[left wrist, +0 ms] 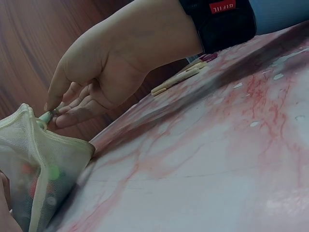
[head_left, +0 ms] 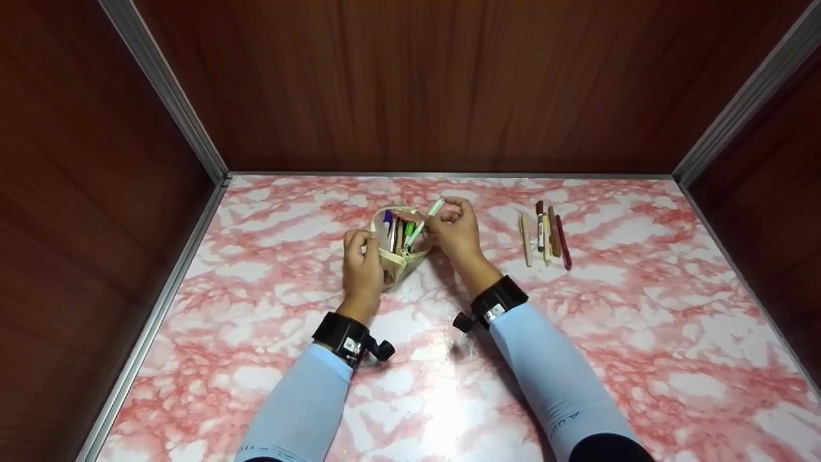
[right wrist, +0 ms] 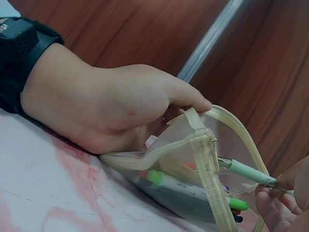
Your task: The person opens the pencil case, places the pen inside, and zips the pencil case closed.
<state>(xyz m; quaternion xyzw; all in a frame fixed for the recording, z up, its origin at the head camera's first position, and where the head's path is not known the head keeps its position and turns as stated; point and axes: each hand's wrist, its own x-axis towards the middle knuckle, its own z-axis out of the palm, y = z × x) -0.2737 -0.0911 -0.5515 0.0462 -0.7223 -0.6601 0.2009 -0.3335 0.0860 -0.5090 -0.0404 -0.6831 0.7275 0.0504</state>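
A cream mesh pencil case with a zip stands unzipped on the table, several pens and markers inside it. My left hand grips its left side, thumb at the rim in the right wrist view. Between the thumb and fingers of my right hand is a pale green pen, tilted, its lower end within the case's mouth. A green-capped marker and a purple-capped marker show inside the case. The mesh partly veils the other contents.
Right of the case lie several pens and markers: a beige pen, a brown-capped marker and a dark red pen among them. The red-and-white marbled table is bounded by wooden panels at the back and sides.
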